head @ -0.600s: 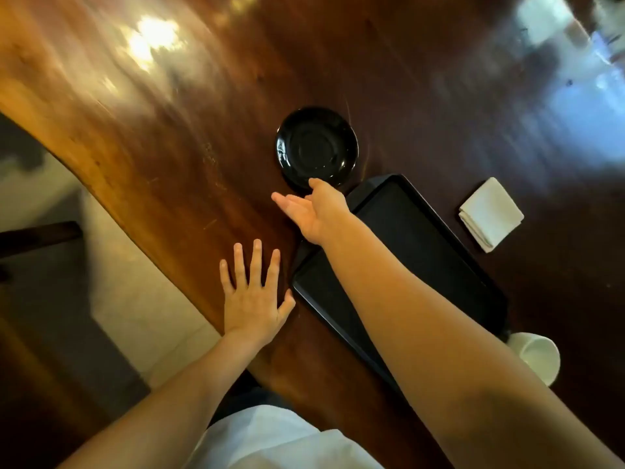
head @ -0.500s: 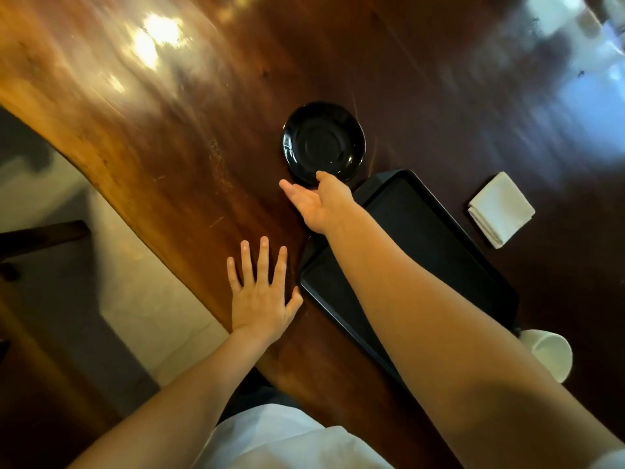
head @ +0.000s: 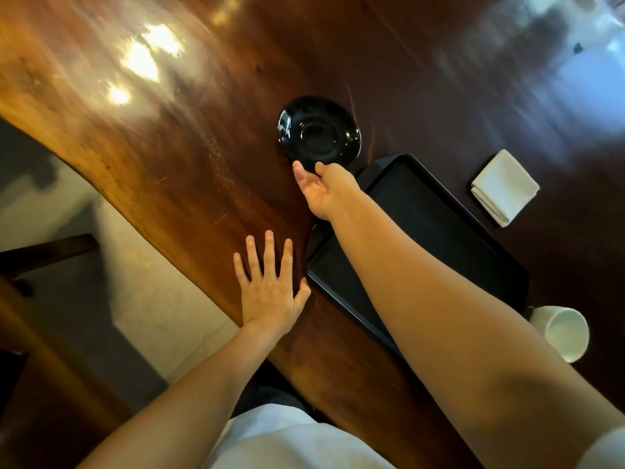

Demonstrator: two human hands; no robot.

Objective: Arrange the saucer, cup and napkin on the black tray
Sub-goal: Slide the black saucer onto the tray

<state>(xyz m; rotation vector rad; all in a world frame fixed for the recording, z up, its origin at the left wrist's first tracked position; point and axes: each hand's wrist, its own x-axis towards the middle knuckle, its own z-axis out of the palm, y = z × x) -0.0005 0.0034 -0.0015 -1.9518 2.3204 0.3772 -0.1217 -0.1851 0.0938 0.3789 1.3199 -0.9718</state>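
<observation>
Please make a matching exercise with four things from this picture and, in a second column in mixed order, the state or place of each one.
Things:
1. saucer
2. napkin
3. cup
4. left hand

States:
A. white, lying on its side
B. flat on the table, fingers spread
C. black, at the right hand's fingertips
D. white, folded, beside the tray

Pairs: 1-C, 2-D, 3-A, 4-B

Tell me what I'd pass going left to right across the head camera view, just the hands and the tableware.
left hand flat on the table → black saucer → right hand reaching for its near rim → folded white napkin → white cup. The black tray spans the middle, so it is left out.
</observation>
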